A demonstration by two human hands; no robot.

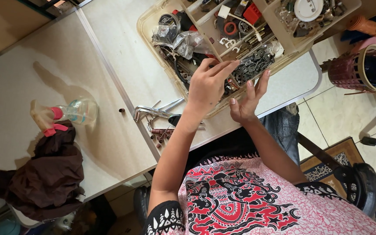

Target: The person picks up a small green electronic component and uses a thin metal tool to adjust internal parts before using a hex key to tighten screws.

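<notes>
1. Hands first: the left hand (206, 87) hangs over the near edge of the clear plastic parts tray (146, 30), fingers loosely extended and drawn together at the tips; whether they pinch some small piece I cannot tell, since the fingertips overlap the clutter below. The right hand (248, 101) is spread flat beside it, released and grasping nothing, just off the tray's near rim.
2. Dark metal brackets (253, 63) lie heaped in the tray compartment directly under and beyond both sets of fingertips; these are the pieces closest to reach.
3. Picking from such a heap probably goes best with a fingertip pinch on one bracket at its edge, lifted straight up so neighbours do not snag and spill over the tray's low divider.
4. Right palm kept open near the tray rim would serve as a catch for anything that slips.
5. Crumpled clear plastic bags (179, 41) and black cable sit in the tray's left compartment, close enough to tangle a stray finger, so reaching from the bracket side looks safer.
6. Left of the tray on the pale speckled tabletop (109, 52) lie shiny metal clamps (155, 111) and small brown cylinders (161, 135); further left stand a clear spray bottle with pink trigger (72, 114) and a dark brown cloth (44, 174)
</notes>
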